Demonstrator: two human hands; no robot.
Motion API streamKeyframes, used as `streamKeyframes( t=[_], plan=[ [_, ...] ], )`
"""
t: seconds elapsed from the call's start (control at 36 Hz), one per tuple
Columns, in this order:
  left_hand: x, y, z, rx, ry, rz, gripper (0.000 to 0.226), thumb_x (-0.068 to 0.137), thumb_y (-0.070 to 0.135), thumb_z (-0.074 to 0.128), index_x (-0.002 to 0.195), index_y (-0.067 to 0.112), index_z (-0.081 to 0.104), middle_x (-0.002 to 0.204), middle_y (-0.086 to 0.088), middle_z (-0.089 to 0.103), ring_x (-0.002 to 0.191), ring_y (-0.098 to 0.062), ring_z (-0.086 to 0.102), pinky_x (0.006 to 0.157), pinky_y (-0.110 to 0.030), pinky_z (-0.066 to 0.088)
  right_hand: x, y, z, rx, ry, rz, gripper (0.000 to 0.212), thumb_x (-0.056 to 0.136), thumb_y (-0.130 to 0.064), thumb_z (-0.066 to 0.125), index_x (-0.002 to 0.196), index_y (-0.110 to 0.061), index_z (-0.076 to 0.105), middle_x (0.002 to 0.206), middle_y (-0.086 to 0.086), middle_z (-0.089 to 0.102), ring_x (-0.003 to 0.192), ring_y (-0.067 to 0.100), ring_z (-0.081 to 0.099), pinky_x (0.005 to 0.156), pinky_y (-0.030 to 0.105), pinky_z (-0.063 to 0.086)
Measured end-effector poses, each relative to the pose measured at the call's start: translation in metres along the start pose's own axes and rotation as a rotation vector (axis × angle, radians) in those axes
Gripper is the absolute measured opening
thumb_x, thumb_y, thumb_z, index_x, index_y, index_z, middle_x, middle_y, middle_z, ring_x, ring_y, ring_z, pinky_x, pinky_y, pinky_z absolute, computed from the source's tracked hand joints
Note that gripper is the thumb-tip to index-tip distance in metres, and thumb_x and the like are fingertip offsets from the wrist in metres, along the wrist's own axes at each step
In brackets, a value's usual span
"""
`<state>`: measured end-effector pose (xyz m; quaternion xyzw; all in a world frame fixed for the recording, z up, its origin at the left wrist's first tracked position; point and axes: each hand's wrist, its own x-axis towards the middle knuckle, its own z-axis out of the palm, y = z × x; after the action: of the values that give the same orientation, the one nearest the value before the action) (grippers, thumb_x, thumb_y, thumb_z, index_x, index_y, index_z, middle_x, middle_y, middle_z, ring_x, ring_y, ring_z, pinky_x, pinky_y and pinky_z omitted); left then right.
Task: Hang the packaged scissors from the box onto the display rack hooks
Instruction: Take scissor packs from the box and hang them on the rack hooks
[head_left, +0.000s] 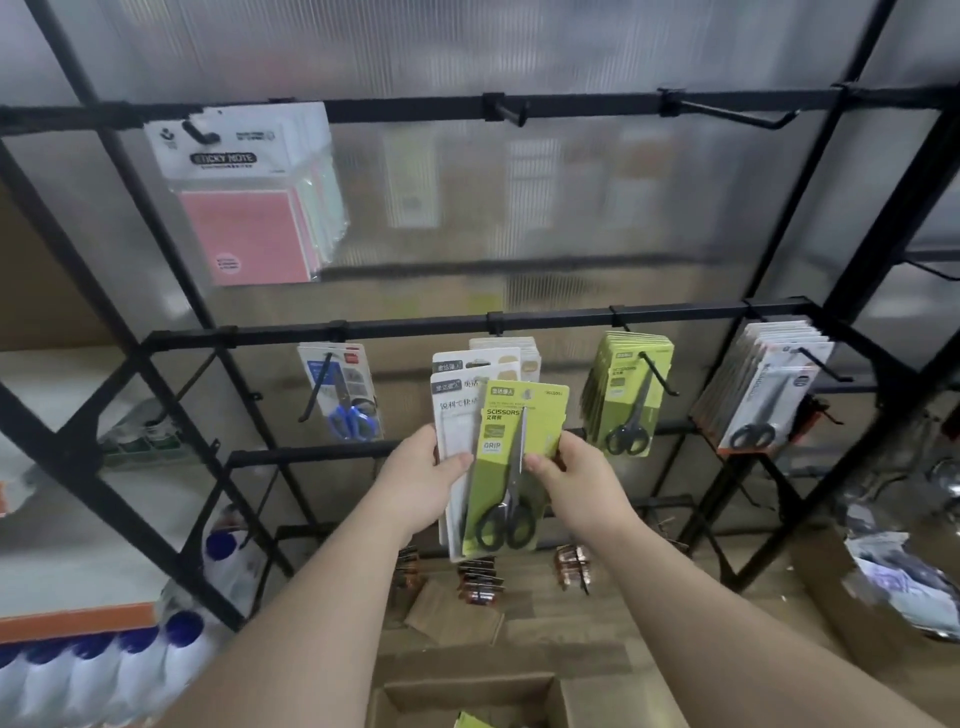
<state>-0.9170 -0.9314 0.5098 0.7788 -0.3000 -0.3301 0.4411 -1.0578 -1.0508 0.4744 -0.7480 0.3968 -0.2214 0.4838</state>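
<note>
The right hand (576, 480) is pinching the green scissors pack (511, 457) by its edge, in front of the white packs (456, 410) that the left hand (423, 480) is gripping. The pack is tilting, so its hang hole could be missing the hidden hook, and the pack could be dropping toward the box (395, 693).

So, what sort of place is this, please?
Probably a stationery shop, or its stockroom: a black display rack whose hooks carry packaged scissors and sticky notes, with an open cardboard box below. The right hand holds a green scissors pack, the left hand white packs.
</note>
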Motion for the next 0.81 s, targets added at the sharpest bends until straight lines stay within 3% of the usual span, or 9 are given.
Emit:
streamKeyframes(
  t=[0.08, 0.14, 0.22, 0.36, 0.53, 0.81],
  plan=[
    [-0.001, 0.008, 0.017, 0.003, 0.054, 0.017, 0.021, 0.102, 0.022, 0.055, 0.121, 0.031, 0.058, 0.118, 0.011, 0.065, 0.108, -0.016, 0.062, 0.097, -0.042, 0.051, -0.004, 0.007, -0.022, -0.046, 0.041, 0.058, 0.02, 0.099, -0.027, 0.057, 0.106, -0.01, 0.061, 0.101, 0.004, 0.07, 0.098, 0.023, 0.064, 0.088, 0.038, 0.052],
    [0.0, 0.013, 0.028, 0.021, 0.082, 0.021, 0.02, 0.102, 0.021, 0.054, 0.121, 0.03, 0.058, 0.115, 0.012, 0.064, 0.106, -0.015, 0.061, 0.095, -0.039, 0.05, -0.004, 0.014, -0.039, -0.071, 0.079, 0.103, 0.026, 0.1, -0.03, 0.054, 0.101, -0.003, 0.055, 0.096, 0.013, 0.065, 0.092, 0.031, 0.06, 0.08, 0.036, 0.049],
    [0.002, 0.021, 0.041, 0.052, 0.116, 0.017, 0.016, 0.102, 0.022, 0.054, 0.112, 0.034, 0.057, 0.11, 0.012, 0.064, 0.104, -0.015, 0.06, 0.093, -0.039, 0.05, -0.004, 0.026, -0.071, -0.118, 0.126, 0.161, 0.028, 0.102, -0.029, 0.05, 0.089, -0.005, 0.045, 0.083, 0.009, 0.056, 0.076, 0.028, 0.052, 0.063, 0.033, 0.038],
    [0.004, 0.036, 0.065, 0.055, 0.117, 0.001, 0.018, 0.102, 0.023, 0.054, 0.118, 0.03, 0.06, 0.111, 0.011, 0.065, 0.104, -0.016, 0.061, 0.095, -0.043, 0.052, 0.004, 0.046, -0.115, -0.204, 0.168, 0.194, 0.024, 0.105, -0.025, 0.045, 0.086, -0.009, 0.044, 0.078, 0.001, 0.049, 0.068, 0.013, 0.043, 0.058, 0.029, 0.034],
    [0.009, 0.05, 0.089, 0.049, 0.121, 0.003, 0.02, 0.102, 0.022, 0.054, 0.12, 0.03, 0.059, 0.114, 0.01, 0.064, 0.108, -0.017, 0.061, 0.099, -0.046, 0.051, 0.017, 0.058, -0.137, -0.213, 0.141, 0.221, 0.022, 0.105, -0.025, 0.044, 0.096, -0.006, 0.048, 0.08, 0.005, 0.052, 0.069, 0.015, 0.044, 0.06, 0.032, 0.038],
    [0.019, 0.052, 0.106, 0.072, 0.148, -0.01, 0.021, 0.101, 0.022, 0.054, 0.119, 0.032, 0.058, 0.114, 0.011, 0.065, 0.103, -0.013, 0.062, 0.095, -0.041, 0.053, 0.037, 0.081, -0.139, -0.204, 0.07, 0.198, 0.024, 0.103, -0.026, 0.048, 0.085, -0.01, 0.046, 0.081, 0.002, 0.054, 0.071, 0.012, 0.046, 0.062, 0.031, 0.038]
  ],
)
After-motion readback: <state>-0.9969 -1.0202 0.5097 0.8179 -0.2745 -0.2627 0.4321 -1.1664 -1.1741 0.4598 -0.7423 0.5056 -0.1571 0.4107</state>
